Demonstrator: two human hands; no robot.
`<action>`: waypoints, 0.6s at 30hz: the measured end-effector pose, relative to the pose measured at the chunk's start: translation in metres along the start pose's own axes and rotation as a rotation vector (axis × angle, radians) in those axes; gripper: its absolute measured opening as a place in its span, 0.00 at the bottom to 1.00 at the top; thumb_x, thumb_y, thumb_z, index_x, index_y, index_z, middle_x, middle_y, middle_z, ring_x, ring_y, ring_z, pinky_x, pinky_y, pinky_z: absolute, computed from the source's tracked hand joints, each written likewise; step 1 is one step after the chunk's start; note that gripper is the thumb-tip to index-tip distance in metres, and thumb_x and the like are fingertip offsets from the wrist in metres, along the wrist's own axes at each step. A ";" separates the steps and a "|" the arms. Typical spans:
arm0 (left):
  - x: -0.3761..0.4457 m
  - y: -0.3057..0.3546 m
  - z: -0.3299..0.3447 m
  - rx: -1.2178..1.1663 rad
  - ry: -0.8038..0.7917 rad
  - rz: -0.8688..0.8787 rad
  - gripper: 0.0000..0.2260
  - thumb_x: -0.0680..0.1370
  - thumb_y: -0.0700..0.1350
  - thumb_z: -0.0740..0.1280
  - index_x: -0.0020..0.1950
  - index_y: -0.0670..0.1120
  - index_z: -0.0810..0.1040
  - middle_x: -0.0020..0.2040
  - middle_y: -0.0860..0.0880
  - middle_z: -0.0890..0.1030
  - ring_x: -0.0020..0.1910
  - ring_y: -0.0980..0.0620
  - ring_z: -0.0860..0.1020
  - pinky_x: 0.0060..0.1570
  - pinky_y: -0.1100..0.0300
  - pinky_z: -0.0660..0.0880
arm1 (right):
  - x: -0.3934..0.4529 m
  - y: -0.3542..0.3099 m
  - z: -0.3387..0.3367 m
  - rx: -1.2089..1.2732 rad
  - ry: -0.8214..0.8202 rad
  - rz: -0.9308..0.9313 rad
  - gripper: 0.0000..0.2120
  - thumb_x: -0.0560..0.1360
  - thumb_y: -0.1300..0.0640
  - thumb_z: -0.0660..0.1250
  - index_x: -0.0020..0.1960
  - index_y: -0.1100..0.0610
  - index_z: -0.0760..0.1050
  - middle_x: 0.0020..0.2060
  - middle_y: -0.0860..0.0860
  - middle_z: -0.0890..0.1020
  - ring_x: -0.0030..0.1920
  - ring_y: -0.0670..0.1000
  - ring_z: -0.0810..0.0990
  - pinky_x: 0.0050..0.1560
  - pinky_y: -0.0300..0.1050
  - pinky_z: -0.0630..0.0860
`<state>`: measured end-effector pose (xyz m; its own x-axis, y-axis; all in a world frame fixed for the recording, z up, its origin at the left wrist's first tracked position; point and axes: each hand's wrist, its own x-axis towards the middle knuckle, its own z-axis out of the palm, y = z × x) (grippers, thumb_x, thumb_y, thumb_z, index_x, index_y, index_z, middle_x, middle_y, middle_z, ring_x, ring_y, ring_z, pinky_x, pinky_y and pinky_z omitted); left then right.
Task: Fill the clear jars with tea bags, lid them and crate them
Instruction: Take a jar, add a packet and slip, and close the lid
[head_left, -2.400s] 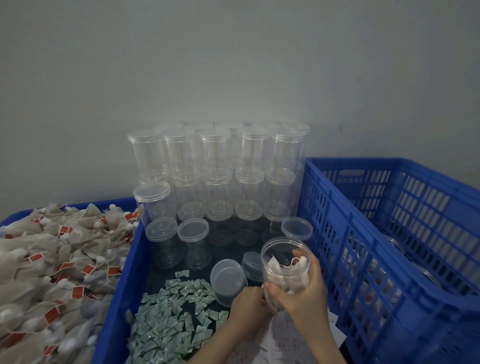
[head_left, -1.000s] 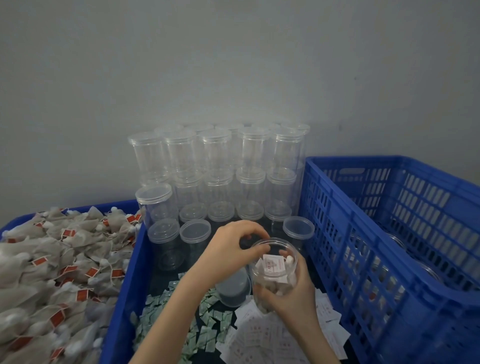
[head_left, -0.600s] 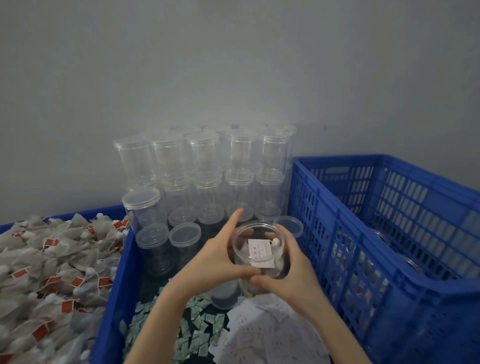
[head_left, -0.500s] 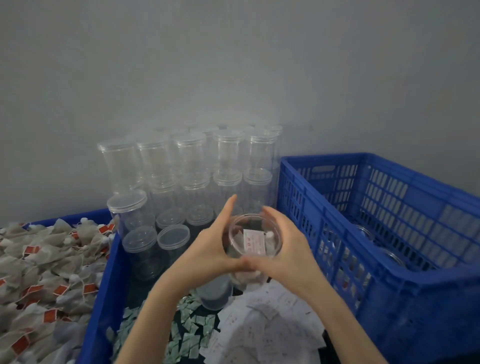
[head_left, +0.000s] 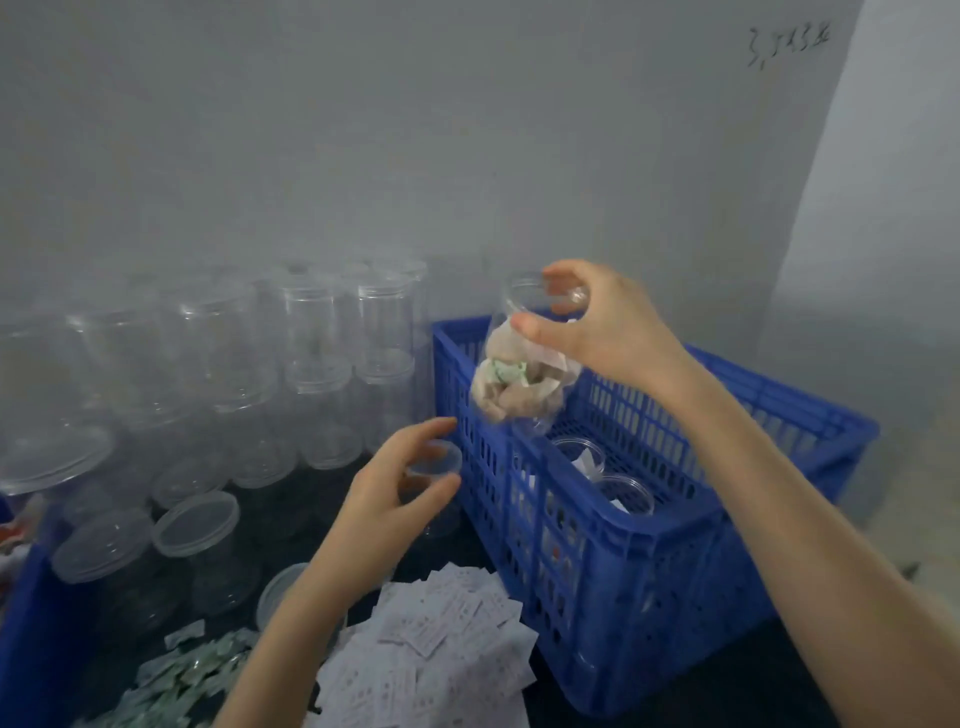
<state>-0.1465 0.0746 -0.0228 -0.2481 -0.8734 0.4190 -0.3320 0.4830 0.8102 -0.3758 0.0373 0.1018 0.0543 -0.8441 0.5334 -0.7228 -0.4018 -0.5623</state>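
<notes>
Grey wall (head_left: 363, 130) backs a dark surface (head_left: 311, 499). Right hand (head_left: 608, 332) grips the clear plastic jar of tea bags (head_left: 524, 364) by its rim, above the blue slatted plastic crate (head_left: 649, 561). Left hand (head_left: 395, 499) pinches a clear round lid (head_left: 434, 460); empty clear jars (head_left: 311, 343) stand stacked further left.

**Blue, clear, and pale paper**

The crate (head_left: 623, 545) at 4 o'clock is bright blue with a slotted grid pattern. The held jar (head_left: 524, 364) is clear, showing tan tea bags and a green-white packet. At 7 o'clock lie green-white packets (head_left: 182, 680); white printed slips (head_left: 436, 649) at 6.
</notes>
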 end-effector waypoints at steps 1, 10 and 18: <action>-0.002 -0.003 0.003 0.009 -0.014 -0.009 0.20 0.78 0.43 0.67 0.61 0.67 0.72 0.57 0.63 0.78 0.58 0.65 0.76 0.51 0.69 0.75 | 0.008 0.009 -0.008 -0.032 0.024 0.021 0.35 0.69 0.39 0.74 0.70 0.55 0.72 0.62 0.48 0.78 0.52 0.44 0.78 0.43 0.27 0.68; -0.025 -0.028 0.013 0.058 -0.120 -0.159 0.15 0.78 0.40 0.67 0.58 0.59 0.77 0.53 0.67 0.79 0.54 0.64 0.77 0.50 0.71 0.74 | 0.070 0.121 0.011 -0.446 -0.236 0.318 0.20 0.77 0.42 0.66 0.38 0.54 0.65 0.39 0.57 0.69 0.40 0.55 0.69 0.36 0.45 0.65; -0.044 -0.047 0.005 0.122 -0.191 -0.241 0.13 0.79 0.44 0.67 0.57 0.63 0.76 0.53 0.70 0.78 0.54 0.66 0.77 0.53 0.67 0.75 | 0.069 0.196 0.043 -0.672 -0.291 0.631 0.39 0.81 0.43 0.61 0.78 0.67 0.51 0.76 0.65 0.55 0.75 0.65 0.57 0.69 0.56 0.64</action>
<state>-0.1241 0.0911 -0.0813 -0.3114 -0.9417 0.1273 -0.5060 0.2777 0.8166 -0.4844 -0.1151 0.0016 -0.3764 -0.9260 0.0289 -0.9155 0.3670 -0.1646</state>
